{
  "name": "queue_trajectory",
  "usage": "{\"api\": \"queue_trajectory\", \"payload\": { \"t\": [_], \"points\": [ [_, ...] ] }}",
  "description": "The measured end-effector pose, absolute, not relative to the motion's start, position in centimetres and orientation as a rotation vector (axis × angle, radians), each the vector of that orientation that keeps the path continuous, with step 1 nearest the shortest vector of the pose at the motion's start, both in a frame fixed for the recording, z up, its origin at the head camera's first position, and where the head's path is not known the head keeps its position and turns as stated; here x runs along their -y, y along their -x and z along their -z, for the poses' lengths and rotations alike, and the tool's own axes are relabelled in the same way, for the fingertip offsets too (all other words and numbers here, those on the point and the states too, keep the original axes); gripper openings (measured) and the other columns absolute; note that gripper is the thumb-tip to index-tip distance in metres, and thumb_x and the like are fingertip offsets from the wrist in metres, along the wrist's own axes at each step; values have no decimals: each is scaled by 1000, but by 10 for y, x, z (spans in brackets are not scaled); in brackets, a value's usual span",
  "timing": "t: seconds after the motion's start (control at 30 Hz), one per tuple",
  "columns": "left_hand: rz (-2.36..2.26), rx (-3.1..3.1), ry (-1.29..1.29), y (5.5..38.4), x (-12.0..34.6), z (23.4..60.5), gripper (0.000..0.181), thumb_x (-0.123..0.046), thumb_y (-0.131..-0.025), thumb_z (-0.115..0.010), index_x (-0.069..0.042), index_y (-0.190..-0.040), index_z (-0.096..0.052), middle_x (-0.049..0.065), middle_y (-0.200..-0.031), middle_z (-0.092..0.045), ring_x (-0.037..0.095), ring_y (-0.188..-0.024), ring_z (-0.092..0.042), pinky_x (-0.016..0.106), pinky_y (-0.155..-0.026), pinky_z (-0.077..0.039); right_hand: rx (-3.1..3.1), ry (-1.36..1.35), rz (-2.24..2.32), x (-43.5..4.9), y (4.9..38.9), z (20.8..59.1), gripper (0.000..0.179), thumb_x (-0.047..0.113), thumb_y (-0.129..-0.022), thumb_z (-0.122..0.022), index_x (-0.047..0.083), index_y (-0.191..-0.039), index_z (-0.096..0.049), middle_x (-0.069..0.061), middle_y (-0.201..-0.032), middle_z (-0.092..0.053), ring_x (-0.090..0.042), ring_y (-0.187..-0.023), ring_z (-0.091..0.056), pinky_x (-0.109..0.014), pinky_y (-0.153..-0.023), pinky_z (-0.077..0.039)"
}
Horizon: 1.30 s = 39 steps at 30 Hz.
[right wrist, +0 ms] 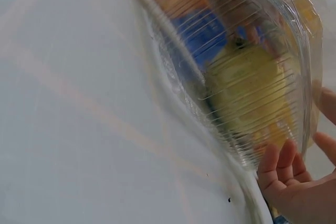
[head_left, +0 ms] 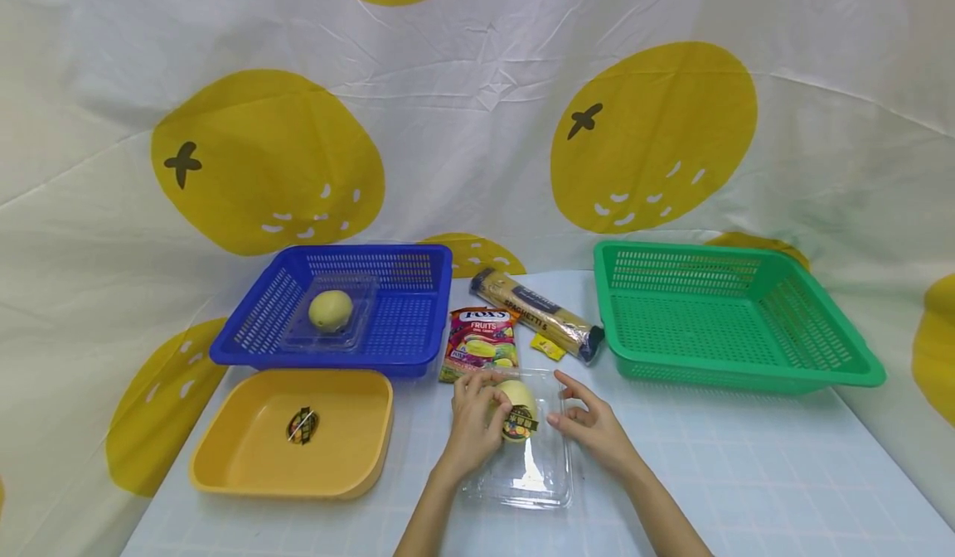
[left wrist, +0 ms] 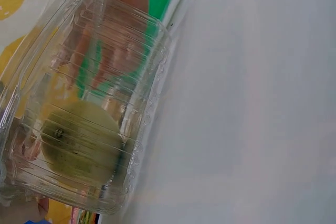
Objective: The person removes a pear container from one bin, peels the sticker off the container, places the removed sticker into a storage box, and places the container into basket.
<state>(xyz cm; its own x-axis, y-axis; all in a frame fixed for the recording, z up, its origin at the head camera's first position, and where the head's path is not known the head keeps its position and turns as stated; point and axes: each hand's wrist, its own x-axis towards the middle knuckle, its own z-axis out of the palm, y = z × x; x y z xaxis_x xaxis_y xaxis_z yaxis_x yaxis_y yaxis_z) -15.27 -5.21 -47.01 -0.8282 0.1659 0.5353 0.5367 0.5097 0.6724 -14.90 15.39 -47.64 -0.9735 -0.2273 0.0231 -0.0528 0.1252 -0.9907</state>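
In the head view, a clear plastic clamshell box with a round pale yellow-green fruit inside lies on the table in front of me. A dark round sticker with gold print shows over the fruit. My left hand is over the box's left side, its thumb and index finger pinching the sticker's upper left edge. At the box's right edge, my right hand has its fingers loosely bent, fingertips right at the rim. The right wrist view shows those fingers beside the ridged plastic wall.
A blue basket holds another boxed fruit. In front of it, a yellow-orange tray contains a similar sticker. Behind the box lie a Fox's candy bag, a spaghetti pack and a small yellow packet. A green basket stands right.
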Motion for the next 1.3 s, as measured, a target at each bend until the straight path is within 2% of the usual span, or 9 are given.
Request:
{"api": "queue_trajectory", "payload": {
  "t": [0.23,0.53,0.7,1.0,1.3],
  "points": [
    [1249,2298,609,154,53,473,13,1,-78,-67,-7,-74,-58,14,-112,-58,35,-113,-38,54,-91,-29,-2263,290,1968,-153,149,476,69,7,-86,-66,6,-145,-32,-24,-120,-41,-10,-70,-55,-21,-65,-47],
    [1294,2250,563,153,55,475,14,-3,-72,-75,-8,-79,-64,11,-111,-61,29,-110,-45,50,-92,-38,-2264,270,1961,-154,149,476,69,8,-86,-67,8,-146,-32,-24,-122,-41,-11,-71,-56,-21,-66,-47],
    [1293,2281,528,151,54,473,10,-4,-72,-77,-9,-71,-68,9,-109,-62,27,-110,-46,49,-92,-38,-2271,268,1955,-154,149,476,69,9,-86,-67,8,-145,-33,-24,-121,-41,-10,-71,-56,-21,-66,-47],
    [1224,2275,562,149,53,472,16,0,-72,-75,-9,-69,-62,11,-106,-61,28,-107,-43,49,-90,-35,-2261,245,1963,-152,148,477,68,9,-85,-68,9,-145,-35,-22,-121,-42,-11,-72,-55,-21,-65,-47],
    [1227,2288,556,150,52,470,16,-1,-74,-73,-9,-71,-60,10,-106,-62,22,-98,-42,41,-85,-34,-2262,225,1963,-151,148,475,67,10,-85,-68,10,-144,-36,-23,-122,-42,-11,-71,-55,-21,-64,-47]
  ]
}}
